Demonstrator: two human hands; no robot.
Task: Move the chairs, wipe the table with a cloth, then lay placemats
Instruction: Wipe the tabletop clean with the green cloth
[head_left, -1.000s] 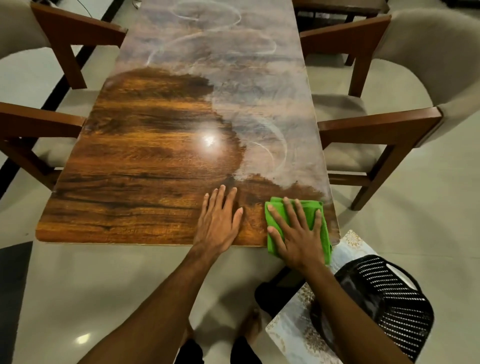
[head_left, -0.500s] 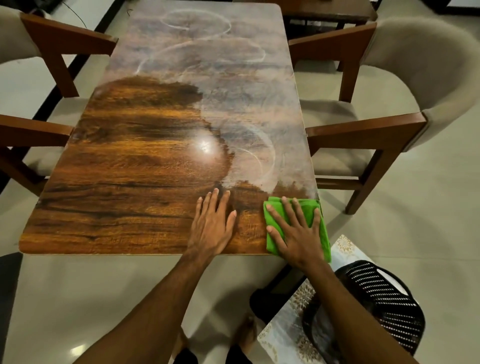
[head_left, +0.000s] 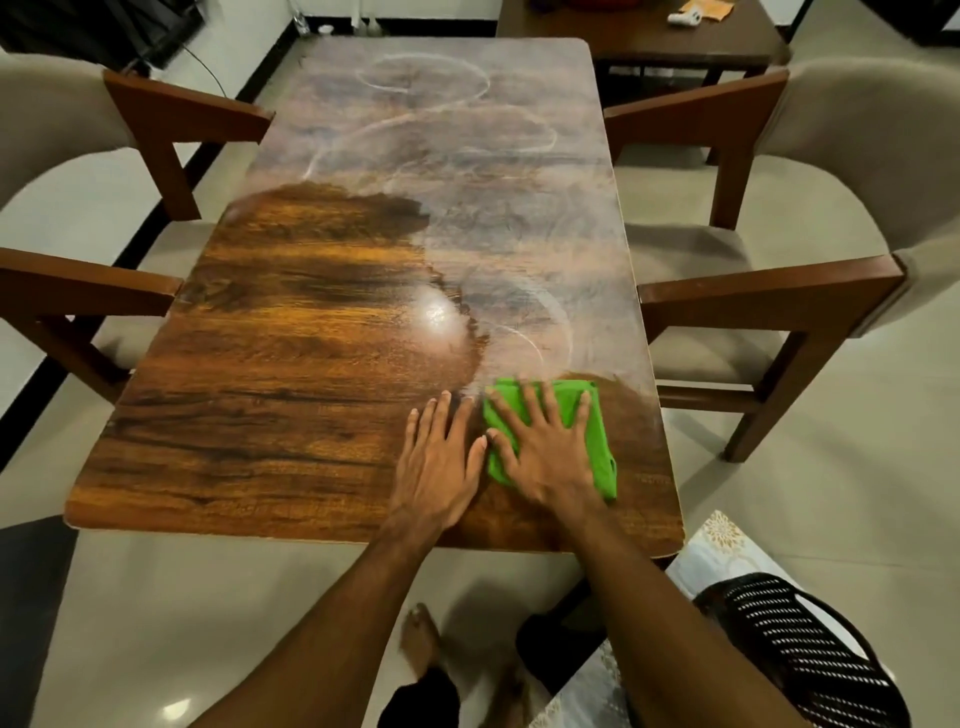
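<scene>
Tiled dining room, glossy wood-grain table (head_left: 311, 374). The near-left part is wiped dark; the far and right part is under hazy film (head_left: 519, 218) with swirl marks.

Green cloth (head_left: 601, 457) lies folded flat near the near-right corner, at the film's edge. My right hand (head_left: 550, 457) is spread flat on it, fingers straight, pressing, no grip. Left hand (head_left: 439, 467) lies flat on bare wood just beside, bracing.

Cloth looks soft and light, and would likely bunch if dragged by an edge. Palm load at its centre should work better, and the slick top should let it glide.

In the way: left chair (head_left: 78, 291) and right chair (head_left: 769, 291), armrests just beside the long edges. Patterned mat (head_left: 722, 545) and black mesh item (head_left: 805, 649) sit low at my right.
</scene>
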